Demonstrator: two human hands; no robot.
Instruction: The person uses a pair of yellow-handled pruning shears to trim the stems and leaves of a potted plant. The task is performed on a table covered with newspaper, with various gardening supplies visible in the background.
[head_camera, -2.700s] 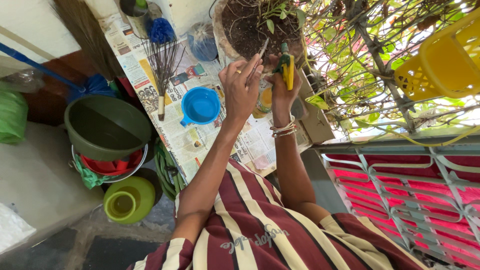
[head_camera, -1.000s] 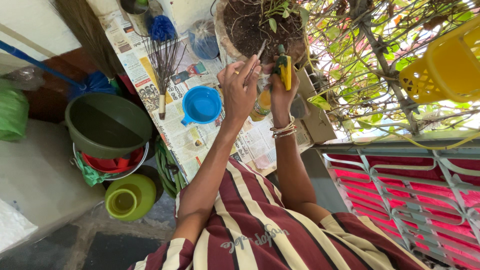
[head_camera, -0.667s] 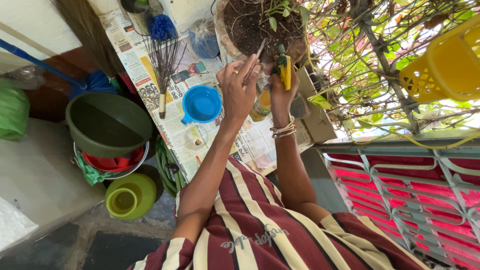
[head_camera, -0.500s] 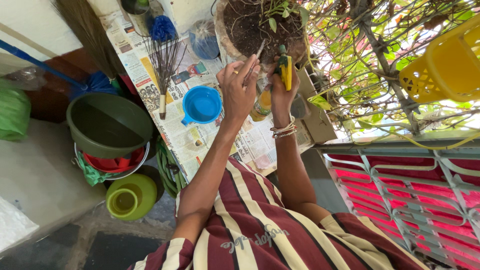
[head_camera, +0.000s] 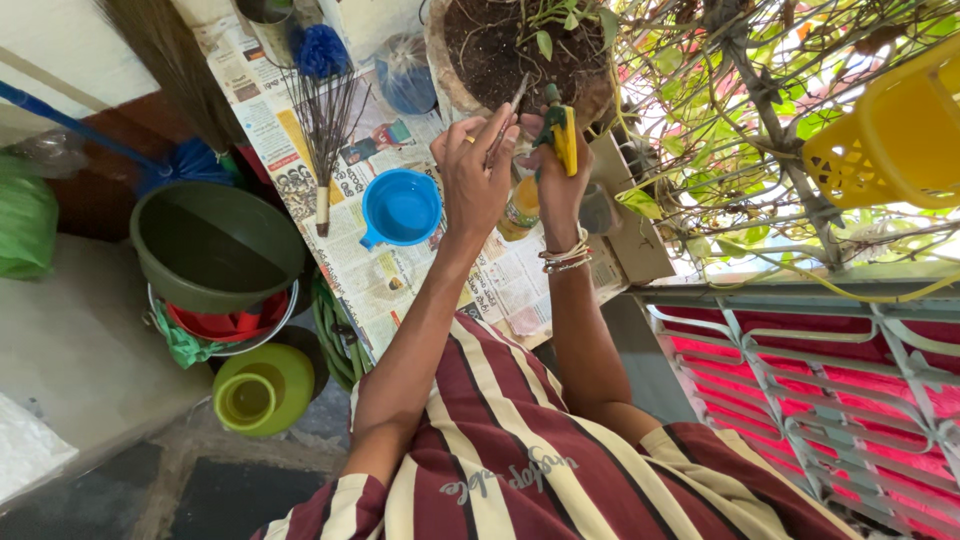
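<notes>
Left grip (head_camera: 472, 175) pinches thin stem (head_camera: 507, 117), long axis toward plant pot (head_camera: 440, 60).

Daylight is entering from the upper right, through the foliage (head_camera: 760, 110) and beyond the railing (head_camera: 800, 300), where the sky is blowing out to near white. The left side is lying in softer, dimmer shade. The yellow basket (head_camera: 890, 130) is glowing with backlight. Focus is holding sharp across the centre; wide-angle distortion is bending lines near the edges. No motion blur is showing.
</notes>
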